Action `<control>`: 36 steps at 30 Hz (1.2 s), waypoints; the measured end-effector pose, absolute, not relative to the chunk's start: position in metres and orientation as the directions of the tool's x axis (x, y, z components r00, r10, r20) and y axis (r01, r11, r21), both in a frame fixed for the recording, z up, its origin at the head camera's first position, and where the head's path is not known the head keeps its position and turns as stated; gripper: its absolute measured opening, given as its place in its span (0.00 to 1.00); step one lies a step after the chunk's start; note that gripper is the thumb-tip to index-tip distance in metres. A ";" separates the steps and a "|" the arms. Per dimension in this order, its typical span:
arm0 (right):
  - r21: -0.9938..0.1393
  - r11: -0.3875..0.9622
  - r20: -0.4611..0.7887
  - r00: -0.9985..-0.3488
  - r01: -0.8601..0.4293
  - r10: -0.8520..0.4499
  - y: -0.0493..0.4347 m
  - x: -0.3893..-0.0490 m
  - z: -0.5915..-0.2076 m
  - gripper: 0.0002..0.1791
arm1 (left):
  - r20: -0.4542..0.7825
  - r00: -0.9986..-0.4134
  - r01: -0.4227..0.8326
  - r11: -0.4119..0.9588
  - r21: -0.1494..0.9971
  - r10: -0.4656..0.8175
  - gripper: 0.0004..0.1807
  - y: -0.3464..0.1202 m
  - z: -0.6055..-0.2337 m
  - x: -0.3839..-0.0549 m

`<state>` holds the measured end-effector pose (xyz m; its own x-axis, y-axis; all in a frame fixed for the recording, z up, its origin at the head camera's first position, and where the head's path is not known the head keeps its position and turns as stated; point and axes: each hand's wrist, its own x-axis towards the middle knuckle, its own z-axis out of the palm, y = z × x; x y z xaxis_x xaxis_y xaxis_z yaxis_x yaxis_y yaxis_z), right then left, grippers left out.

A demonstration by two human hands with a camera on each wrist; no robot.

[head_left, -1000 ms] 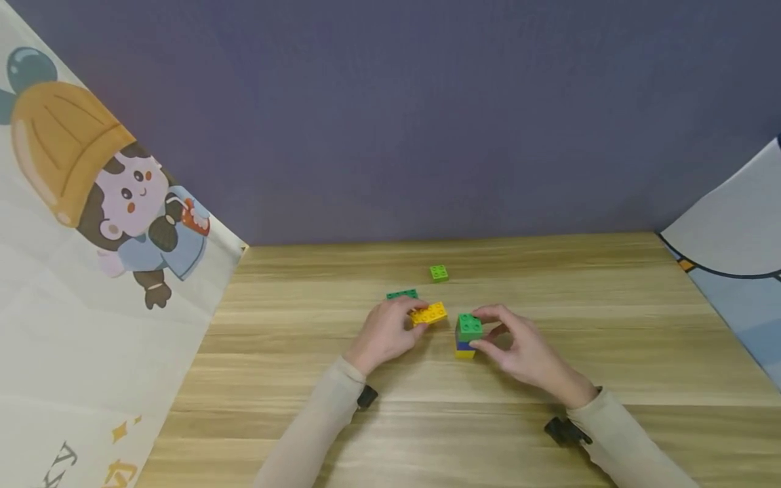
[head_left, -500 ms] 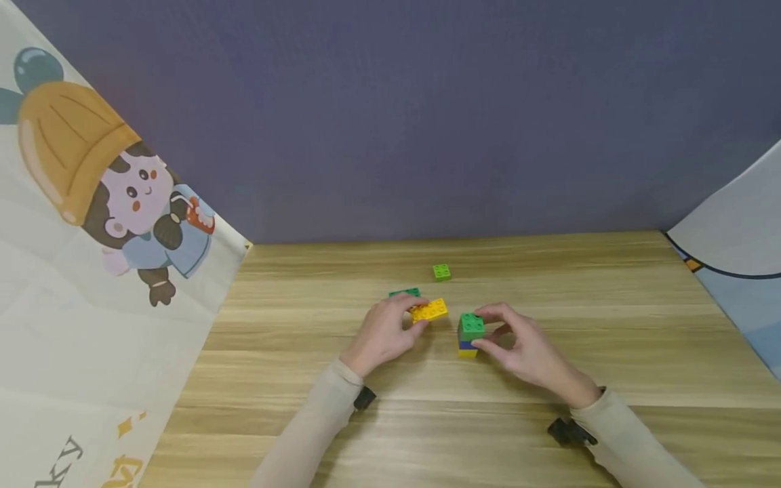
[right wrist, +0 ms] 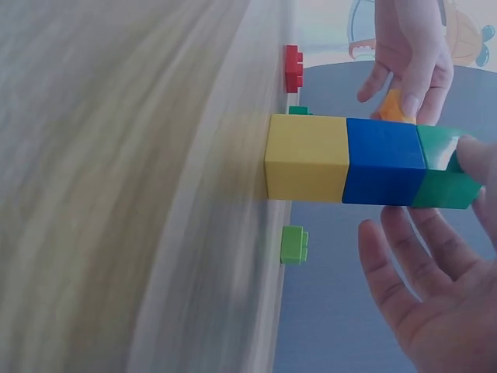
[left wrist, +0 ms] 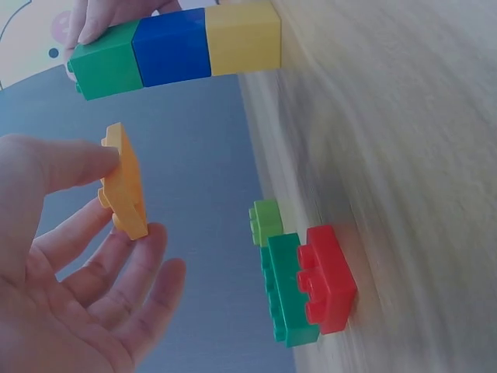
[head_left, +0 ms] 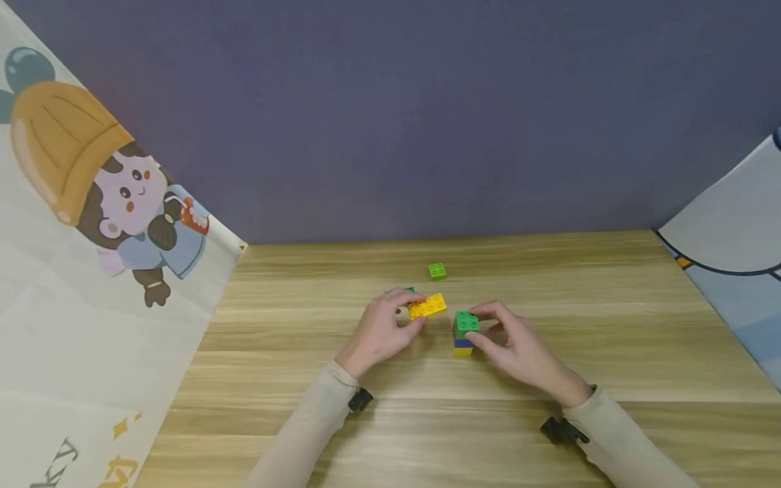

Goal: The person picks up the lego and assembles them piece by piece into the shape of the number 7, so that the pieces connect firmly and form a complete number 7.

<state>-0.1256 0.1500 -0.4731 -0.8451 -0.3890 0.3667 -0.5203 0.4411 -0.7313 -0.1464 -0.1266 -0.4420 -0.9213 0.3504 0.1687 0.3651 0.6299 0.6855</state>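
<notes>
My left hand point(head_left: 379, 331) holds a flat yellow toy brick point(head_left: 429, 306) above the table, pinched between thumb and fingers, studs up. In the left wrist view the remaining fingers spread loosely beneath that brick point(left wrist: 126, 190). To the right, a tower of three bricks stands upright: yellow point(right wrist: 307, 159) at the bottom, blue point(right wrist: 384, 163) in the middle, green point(head_left: 466, 321) on top. The thumb and fingers of my right hand point(head_left: 521, 349) grip the green top brick. A gap separates the flat brick from the tower.
Behind the left hand, a dark green brick point(left wrist: 293, 299) lies beside a red brick point(left wrist: 330, 280), both mostly hidden in the head view. Farther back sits a small lime-green brick point(head_left: 436, 271). A dark panel point(head_left: 451, 135) rises behind the wooden table point(head_left: 293, 271).
My left hand has risen slightly with the flat yellow brick. My right thumb has shifted up a little onto the green brick, while the tower stays put.
</notes>
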 end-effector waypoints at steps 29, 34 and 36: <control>-0.752 0.448 0.309 -0.858 -0.484 -0.410 0.152 -0.134 -0.461 0.22 | 0.276 -0.884 0.458 0.577 0.676 0.378 0.20 -0.119 -0.429 -0.138; -0.763 0.451 0.290 -0.869 -0.463 -0.401 0.153 -0.133 -0.461 0.23 | 0.284 -0.883 0.462 0.581 0.670 0.375 0.20 -0.118 -0.428 -0.137; -0.767 0.447 0.289 -0.870 -0.461 -0.400 0.153 -0.133 -0.461 0.23 | 0.288 -0.882 0.465 0.585 0.665 0.373 0.20 -0.118 -0.428 -0.137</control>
<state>-0.1330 0.1531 -0.4608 -0.8697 -0.3999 0.2892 -0.4605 0.4471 -0.7668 -0.1372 -0.1180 -0.4278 -0.8819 0.3733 0.2878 0.4646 0.5853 0.6646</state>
